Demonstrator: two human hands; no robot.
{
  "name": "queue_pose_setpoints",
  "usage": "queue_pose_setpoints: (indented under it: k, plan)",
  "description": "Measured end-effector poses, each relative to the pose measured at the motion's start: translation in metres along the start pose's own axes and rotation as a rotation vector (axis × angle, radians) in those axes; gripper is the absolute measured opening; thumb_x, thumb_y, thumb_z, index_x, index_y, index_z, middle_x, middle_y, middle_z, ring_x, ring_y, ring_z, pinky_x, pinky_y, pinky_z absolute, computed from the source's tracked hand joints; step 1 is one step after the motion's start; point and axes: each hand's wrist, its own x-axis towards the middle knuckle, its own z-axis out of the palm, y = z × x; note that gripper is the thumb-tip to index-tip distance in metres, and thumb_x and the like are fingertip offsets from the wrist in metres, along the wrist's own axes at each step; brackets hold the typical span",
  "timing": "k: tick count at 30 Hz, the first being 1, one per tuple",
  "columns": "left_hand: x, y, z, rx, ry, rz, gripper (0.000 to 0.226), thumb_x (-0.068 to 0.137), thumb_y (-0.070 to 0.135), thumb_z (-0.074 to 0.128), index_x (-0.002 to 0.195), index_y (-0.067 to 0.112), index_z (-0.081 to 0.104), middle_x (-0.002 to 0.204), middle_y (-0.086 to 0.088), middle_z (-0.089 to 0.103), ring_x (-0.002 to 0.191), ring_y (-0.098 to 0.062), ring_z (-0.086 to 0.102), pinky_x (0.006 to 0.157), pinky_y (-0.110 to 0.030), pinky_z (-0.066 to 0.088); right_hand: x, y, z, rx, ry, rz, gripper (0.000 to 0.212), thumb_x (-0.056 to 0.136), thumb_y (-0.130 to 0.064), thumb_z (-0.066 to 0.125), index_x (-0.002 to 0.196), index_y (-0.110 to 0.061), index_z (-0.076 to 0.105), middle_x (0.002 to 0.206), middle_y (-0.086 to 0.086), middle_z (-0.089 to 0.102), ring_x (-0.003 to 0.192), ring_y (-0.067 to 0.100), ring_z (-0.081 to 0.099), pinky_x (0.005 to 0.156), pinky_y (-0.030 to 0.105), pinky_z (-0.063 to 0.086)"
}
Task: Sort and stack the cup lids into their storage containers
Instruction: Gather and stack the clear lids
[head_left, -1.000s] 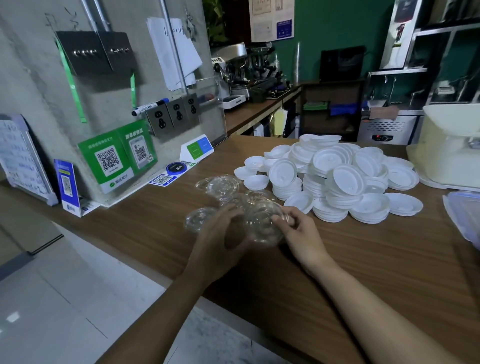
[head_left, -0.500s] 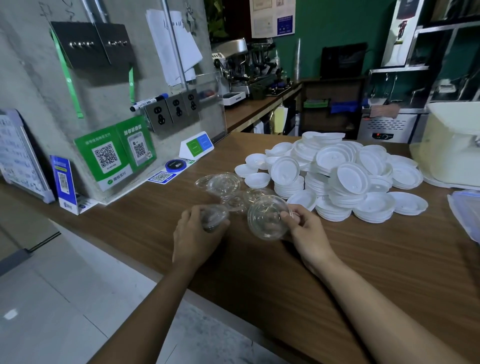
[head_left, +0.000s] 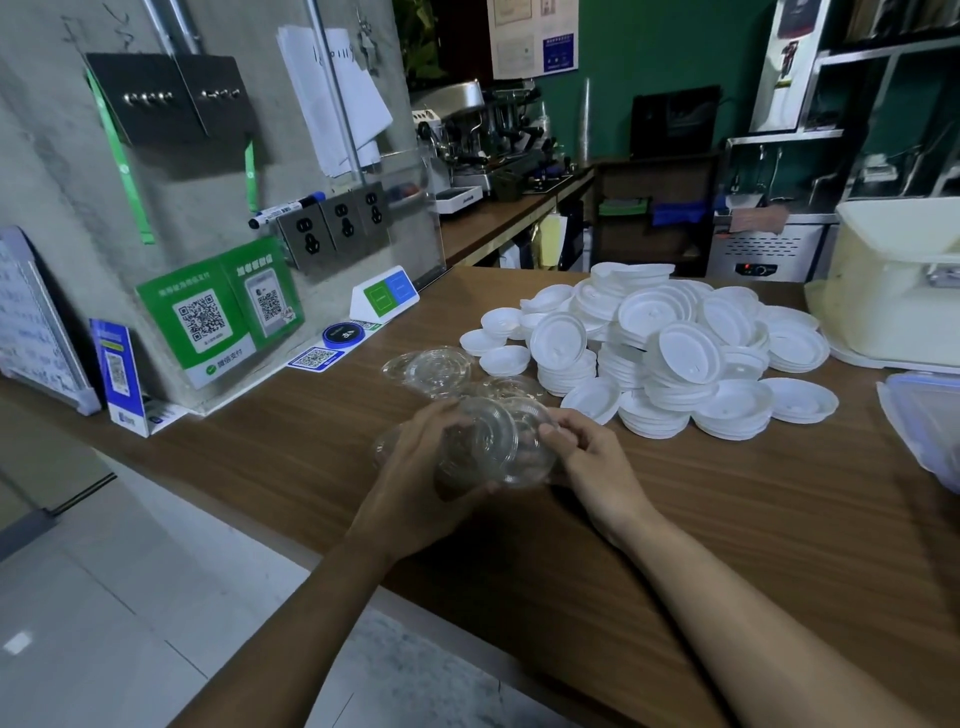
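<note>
Fingers of left hand (head_left: 415, 467) & right hand (head_left: 587, 457) curled shut round clear lids (head_left: 488, 447).

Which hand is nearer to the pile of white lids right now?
The right hand. It grips the clear lids from the side facing the white lids, just short of the pile. The left hand holds the clear lids' far side.

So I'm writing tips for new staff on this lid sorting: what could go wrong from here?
The clear lids pinched between the left hand and right hand look thin and slippery; they could misnest or slip out. More clear lids lie loose on the counter just beyond, easy to knock. The white lid pile is heaped unevenly and might slide if bumped.
</note>
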Motion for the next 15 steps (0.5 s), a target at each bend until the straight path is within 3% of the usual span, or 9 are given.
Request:
queue_pose_setpoints:
  k: [2, 4, 8, 10, 13, 15]
  plan:
    - [-0.0001, 0.0004, 0.0003, -0.018, 0.003, 0.018, 0.077, 0.075, 0.037, 0.090, 0.139, 0.016, 0.053, 0.155, 0.003, 0.043, 0.149, -0.010, 0.035, 0.122, -0.032, 0.033, 0.0004, 0.0000, 0.0006, 0.007, -0.008, 0.016, 0.021, 0.106, -0.005, 0.055, 0.113, -0.014, 0.072, 0.091, 0.006, 0.076, 0.091, 0.028, 0.066, 0.091, 0.054, 0.055]
    - [0.0006, 0.0020, 0.0005, -0.022, 0.003, 0.020, 0.077, 0.074, 0.037, 0.090, 0.139, 0.015, 0.054, 0.154, 0.004, 0.044, 0.149, -0.007, 0.034, 0.121, -0.021, 0.028, 0.0005, -0.0007, 0.0015, -0.007, -0.008, 0.022, 0.023, 0.107, -0.006, 0.054, 0.112, -0.019, 0.073, 0.092, 0.004, 0.075, 0.092, 0.028, 0.065, 0.090, 0.054, 0.054]
    - [0.0026, 0.0030, 0.0024, 0.031, -0.070, -0.008, 0.085, 0.073, 0.050, 0.088, 0.143, 0.019, 0.051, 0.156, 0.007, 0.042, 0.148, -0.003, 0.032, 0.118, -0.009, 0.018, 0.0003, -0.0007, 0.0038, -0.063, -0.031, 0.008, 0.024, 0.108, -0.012, 0.054, 0.109, -0.027, 0.073, 0.094, 0.009, 0.070, 0.091, 0.025, 0.064, 0.093, 0.062, 0.055]
    - [0.0030, 0.0030, 0.0019, 0.046, -0.073, -0.017, 0.088, 0.071, 0.057, 0.087, 0.144, 0.022, 0.051, 0.156, 0.009, 0.041, 0.147, -0.003, 0.033, 0.118, -0.011, 0.021, 0.0013, 0.0013, 0.0036, -0.076, -0.050, -0.010, 0.022, 0.108, -0.015, 0.056, 0.110, -0.027, 0.074, 0.095, 0.015, 0.064, 0.090, 0.026, 0.061, 0.091, 0.063, 0.055]
    - [0.0027, 0.0040, 0.0014, 0.042, -0.074, -0.008, 0.094, 0.067, 0.063, 0.087, 0.144, 0.023, 0.053, 0.156, 0.009, 0.042, 0.146, -0.006, 0.037, 0.120, -0.022, 0.028, 0.0008, -0.0001, 0.0044, -0.081, -0.091, -0.034, 0.016, 0.102, -0.033, 0.064, 0.108, -0.024, 0.075, 0.092, 0.014, 0.062, 0.087, 0.023, 0.058, 0.083, 0.048, 0.055]
    - [0.0030, 0.0045, 0.0015, 0.039, -0.080, 0.008, 0.096, 0.066, 0.068, 0.084, 0.145, 0.024, 0.053, 0.157, 0.008, 0.043, 0.147, -0.006, 0.036, 0.122, -0.020, 0.024, 0.0001, 0.0010, 0.0041, -0.091, -0.124, -0.056, 0.019, 0.102, -0.029, 0.067, 0.112, -0.014, 0.073, 0.090, 0.012, 0.067, 0.086, 0.017, 0.061, 0.081, 0.034, 0.051]
